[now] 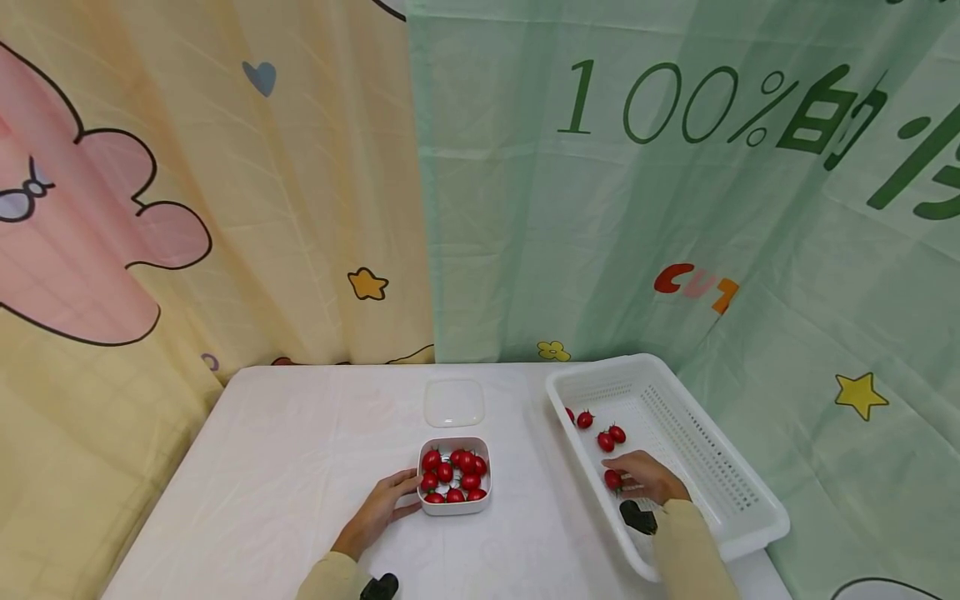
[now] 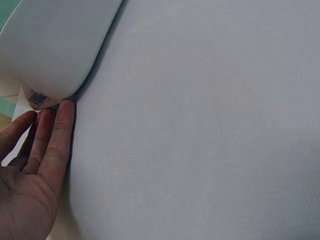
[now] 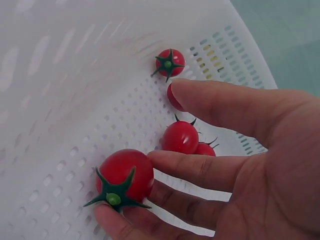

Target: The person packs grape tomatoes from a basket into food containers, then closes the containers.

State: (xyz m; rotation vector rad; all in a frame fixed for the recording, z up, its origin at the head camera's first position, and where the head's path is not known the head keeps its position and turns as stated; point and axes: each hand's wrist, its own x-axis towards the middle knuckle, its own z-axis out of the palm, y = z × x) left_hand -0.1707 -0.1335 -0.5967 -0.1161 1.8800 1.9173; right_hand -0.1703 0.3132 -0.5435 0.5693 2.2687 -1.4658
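My left hand rests at the left side of a small white box, its extended fingertips touching the wall. Several red cherry tomatoes with green stems lie inside that box. In the left wrist view, the fingers meet the box's lower edge near a barcode label. Over in the white perforated basket, my right hand reaches down to a cherry tomato. Its fingertips touch that tomato's side and underside, while the thumb stands apart from it.
Several more cherry tomatoes lie in the basket, farther from me than my right hand. A clear, flat lid lies on the white table behind the box. Printed curtains hang behind the table and at its right.
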